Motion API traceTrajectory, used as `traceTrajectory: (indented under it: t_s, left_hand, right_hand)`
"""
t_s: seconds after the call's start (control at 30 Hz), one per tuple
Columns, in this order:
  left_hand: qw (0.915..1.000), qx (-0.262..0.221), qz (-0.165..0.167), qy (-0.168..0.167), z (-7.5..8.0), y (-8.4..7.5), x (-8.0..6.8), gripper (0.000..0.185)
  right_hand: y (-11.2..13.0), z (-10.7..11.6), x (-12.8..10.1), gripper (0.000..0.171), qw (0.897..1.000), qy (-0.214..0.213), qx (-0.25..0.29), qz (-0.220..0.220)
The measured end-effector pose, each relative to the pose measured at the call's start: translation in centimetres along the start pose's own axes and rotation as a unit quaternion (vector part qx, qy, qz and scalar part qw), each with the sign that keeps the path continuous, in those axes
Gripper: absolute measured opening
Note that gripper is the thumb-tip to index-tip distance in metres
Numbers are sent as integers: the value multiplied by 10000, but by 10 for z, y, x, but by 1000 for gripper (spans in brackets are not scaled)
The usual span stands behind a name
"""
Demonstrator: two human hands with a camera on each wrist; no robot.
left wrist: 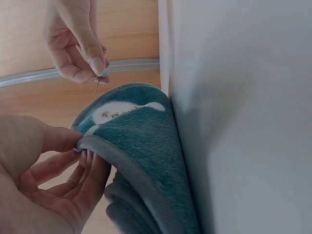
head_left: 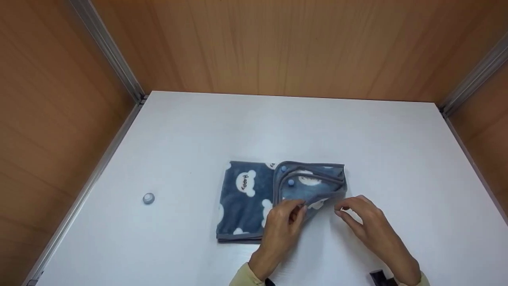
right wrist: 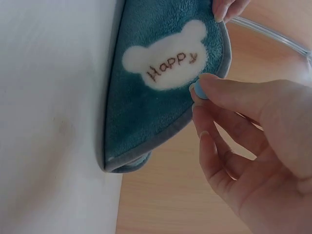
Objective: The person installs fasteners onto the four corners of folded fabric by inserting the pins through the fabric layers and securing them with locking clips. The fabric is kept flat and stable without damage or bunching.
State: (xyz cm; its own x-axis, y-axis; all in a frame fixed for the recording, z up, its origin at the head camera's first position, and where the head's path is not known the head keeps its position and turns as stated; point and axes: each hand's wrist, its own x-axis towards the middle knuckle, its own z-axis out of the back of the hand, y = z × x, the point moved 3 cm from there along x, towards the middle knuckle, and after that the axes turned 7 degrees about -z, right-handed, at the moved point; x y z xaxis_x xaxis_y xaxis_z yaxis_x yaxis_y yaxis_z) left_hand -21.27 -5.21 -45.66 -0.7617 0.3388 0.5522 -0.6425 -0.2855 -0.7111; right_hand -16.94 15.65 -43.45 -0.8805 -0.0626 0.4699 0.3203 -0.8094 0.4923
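Note:
A folded blue fleece cloth point(head_left: 240, 214) with grey edging and white bear-head patches lies on the table. Its right part is turned back in layers, and two round blue heads point(head_left: 291, 182) sit near the turned-back edge. My left hand point(head_left: 281, 226) pinches the cloth's grey edge between thumb and fingers, lifting that corner off the table. To the right, apart from the cloth in the left wrist view, my right hand point(head_left: 371, 230) pinches a blue-headed pin point(right wrist: 200, 91). The pin's thin shaft points toward the cloth in the left wrist view.
A small round grey-white object point(head_left: 148, 198) sits on the white table point(head_left: 190, 131) to the left of the cloth. Wooden panels point(head_left: 278, 47) with metal corner rails enclose the table at the back and both sides.

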Motion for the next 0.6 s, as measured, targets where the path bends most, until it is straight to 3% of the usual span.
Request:
traceTrajectory:
  t_s: [0.27, 0.6]
  left_hand:
    - [9998, 160, 55, 103, -1, 0, -1, 10]
    - [9990, 267, 59, 349, -1, 0, -2, 12]
  right_hand:
    - [5, -9, 3, 43, 9968, 100, 442, 652]
    - [5, -15, 3, 47, 9951, 205, 667, 699]
